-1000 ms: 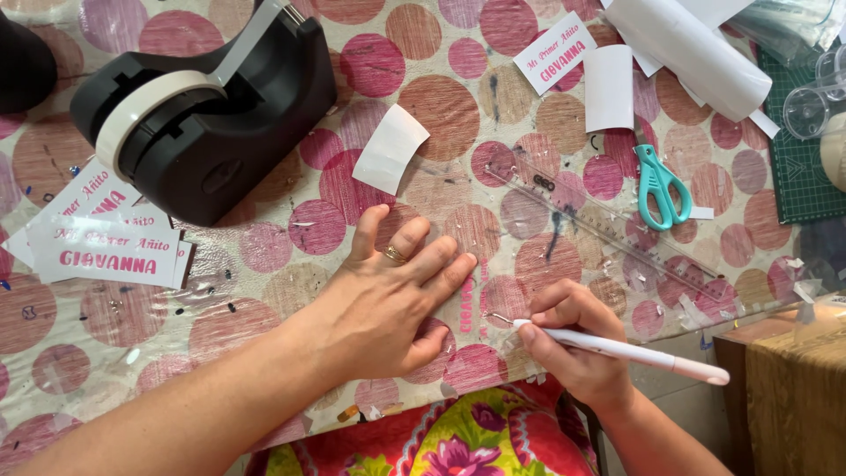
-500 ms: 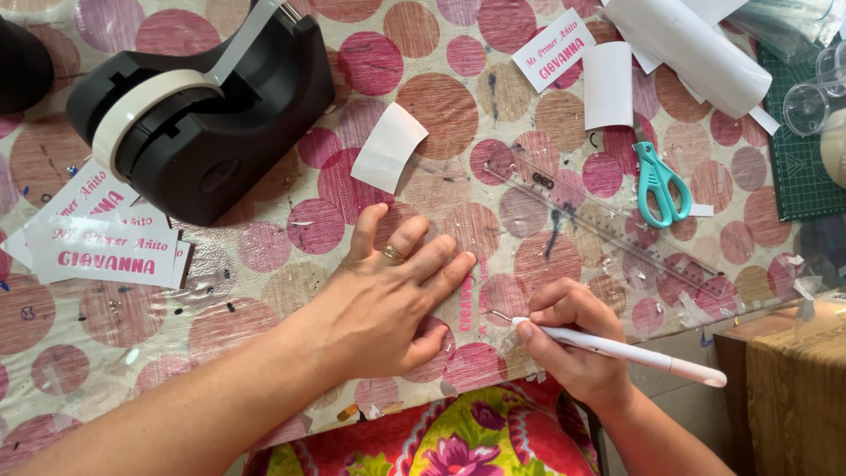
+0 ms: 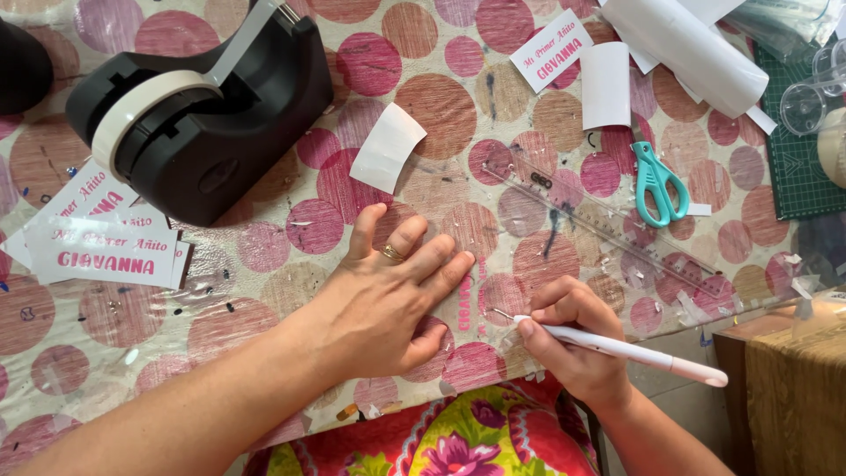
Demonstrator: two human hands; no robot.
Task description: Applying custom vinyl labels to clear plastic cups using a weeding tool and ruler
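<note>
Left hand [image 3: 388, 304] lies flat, fingers spread and released, palm down on a clear sheet with pink lettering [image 3: 464, 304] near the front edge of the table [image 3: 264, 264], which is covered in a pink and brown dotted cloth. A ring sits on one finger. Right hand [image 3: 573, 339] is clenched around a thin white weeding pen [image 3: 630, 351], held like a pencil, its fine metal tip touching the clear sheet just beside the left fingertips.

Behind the hands, a clear ruler [image 3: 608, 225] lies diagonally across the middle of the table. Teal scissors [image 3: 659, 183] rest just past it, towards the right edge. A black tape dispenser [image 3: 198, 115] with a white roll sits at the back left corner. Along the left edge, a stack of white labels with pink print [image 3: 106, 238]. One curled blank white slip [image 3: 388, 148] lies mid-table, another blank slip [image 3: 605, 85] and one more printed label [image 3: 553, 48] near the back edge. A white paper roll [image 3: 692, 53] lies at the back right, next to a green cutting mat [image 3: 797, 167] (partly out of view). Small clear scraps litter the cloth.
</note>
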